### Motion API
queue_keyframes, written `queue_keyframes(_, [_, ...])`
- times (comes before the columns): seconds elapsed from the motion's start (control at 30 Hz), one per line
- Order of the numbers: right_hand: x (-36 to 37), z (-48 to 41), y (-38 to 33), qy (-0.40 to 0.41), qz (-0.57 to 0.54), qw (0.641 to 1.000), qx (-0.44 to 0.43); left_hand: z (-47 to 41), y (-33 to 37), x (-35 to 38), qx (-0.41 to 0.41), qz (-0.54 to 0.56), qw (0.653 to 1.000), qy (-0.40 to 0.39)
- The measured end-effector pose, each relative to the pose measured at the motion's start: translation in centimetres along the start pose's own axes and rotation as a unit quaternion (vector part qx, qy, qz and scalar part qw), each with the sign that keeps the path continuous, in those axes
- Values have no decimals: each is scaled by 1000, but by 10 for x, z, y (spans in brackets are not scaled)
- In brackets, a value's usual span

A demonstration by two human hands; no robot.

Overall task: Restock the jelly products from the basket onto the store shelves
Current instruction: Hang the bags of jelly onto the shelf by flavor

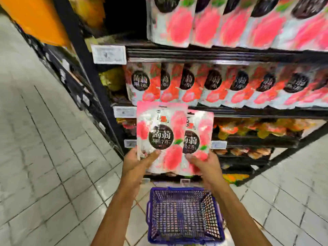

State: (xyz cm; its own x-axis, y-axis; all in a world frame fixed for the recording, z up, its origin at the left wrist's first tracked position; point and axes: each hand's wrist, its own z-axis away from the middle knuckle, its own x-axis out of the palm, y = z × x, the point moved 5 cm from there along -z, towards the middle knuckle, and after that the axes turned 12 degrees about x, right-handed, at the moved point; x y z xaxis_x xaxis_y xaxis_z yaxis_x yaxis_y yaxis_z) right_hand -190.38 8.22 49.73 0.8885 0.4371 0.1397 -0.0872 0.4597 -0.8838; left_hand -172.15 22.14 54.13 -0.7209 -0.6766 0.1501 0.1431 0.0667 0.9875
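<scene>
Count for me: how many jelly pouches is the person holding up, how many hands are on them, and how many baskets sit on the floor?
Held jelly pouches: 2 (front pouch, back pouch)
Hands: 2 (left hand, right hand)
Blue basket: 1
Total: 5

Head view, downward over basket

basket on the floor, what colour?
Blue-purple mesh basket, seen best in the head view, below both hands.

Shop aisle: black shelves stacked with snack pouches, price tags, blue basket, tiled floor.
</scene>
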Motion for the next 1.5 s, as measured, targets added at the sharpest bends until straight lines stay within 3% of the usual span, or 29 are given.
queue_keyframes(0.2, [24, 34, -94, 10, -8, 993, -113, -16, 82, 3, 64, 59, 996, -34])
queue_keyframes(0.53, [45, 55, -213, 60, 51, 960, -269, -48, 164, 2, 171, 118, 978, -9])
queue_keyframes(0.73, [63, 51, -242, 109, 69, 943, -308, -70, 171, -18, 190, 102, 976, 26])
queue_keyframes(1.3, [153, 13, -306, 164, 22, 931, -327, -126, 213, -59, 201, 100, 974, -43])
queue_keyframes(1.5, [178, 7, -324, 229, 63, 903, -358, -133, 213, -63, 203, 103, 973, -45])
